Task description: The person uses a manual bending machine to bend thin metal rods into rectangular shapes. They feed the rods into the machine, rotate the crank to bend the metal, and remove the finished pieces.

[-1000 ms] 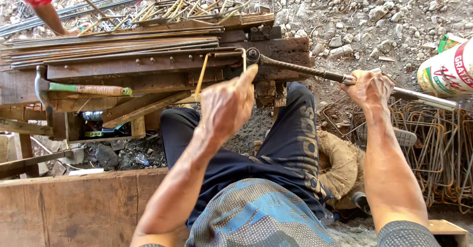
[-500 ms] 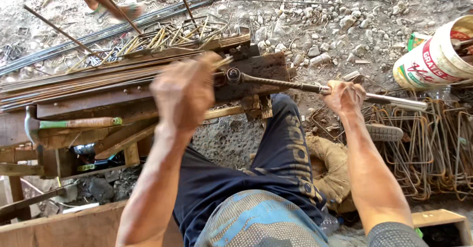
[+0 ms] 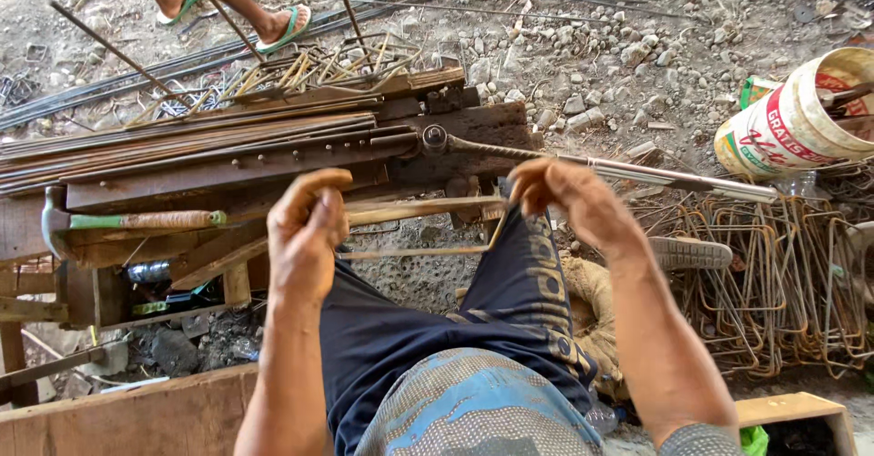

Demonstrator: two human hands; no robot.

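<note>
A thin steel rod bent into a rectangular loop (image 3: 419,251) hangs in front of the wooden bending bench (image 3: 228,178), over my knees. My left hand (image 3: 308,233) is curled around the loop's left end. My right hand (image 3: 569,199) pinches its right corner just below the long lever bar (image 3: 655,176). That lever runs from a pivot bolt (image 3: 433,137) on the bench out to the right, and no hand is on it.
A hammer with a green wrapped handle (image 3: 146,221) lies on the bench beside long straight rods (image 3: 182,137). A heap of bent loops (image 3: 783,283) and a white bucket (image 3: 792,119) are at the right. Another person's sandalled feet (image 3: 282,26) stand beyond the bench.
My right hand has left the lever bar and moved left onto the bent loop. My left hand has come down from in front of the bench to grip the loop's left end.
</note>
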